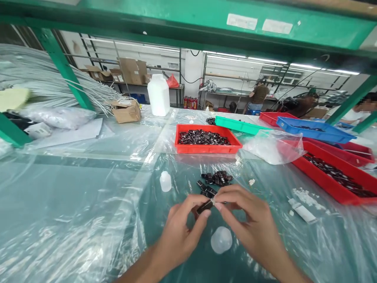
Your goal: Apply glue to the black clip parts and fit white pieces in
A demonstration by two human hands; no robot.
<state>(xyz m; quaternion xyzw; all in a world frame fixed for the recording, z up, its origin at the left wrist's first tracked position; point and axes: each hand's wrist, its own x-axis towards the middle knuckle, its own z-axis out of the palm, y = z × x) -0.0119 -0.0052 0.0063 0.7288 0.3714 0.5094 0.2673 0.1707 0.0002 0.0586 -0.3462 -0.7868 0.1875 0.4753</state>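
Between the thumb and forefinger of my left hand (184,232) is a small black rectangular part (204,206). The fingertips of my right hand (250,220) pinch at its right end, on a tiny whitish piece (213,201) too small to name. Just beyond my fingers lies a loose pile of similar black parts (218,178). A round translucent plastic dish (221,239) sits on the table below my hands. To the left of the pile stands a small white bottle (165,181).
A red tray (209,149) of black parts stands behind the pile. More trays, red (338,188) and blue (315,131), are at right, near a clear bag (271,147) and small white pieces (309,198). A large white jug (159,96) stands behind. A green shelf beam (176,19) crosses overhead.
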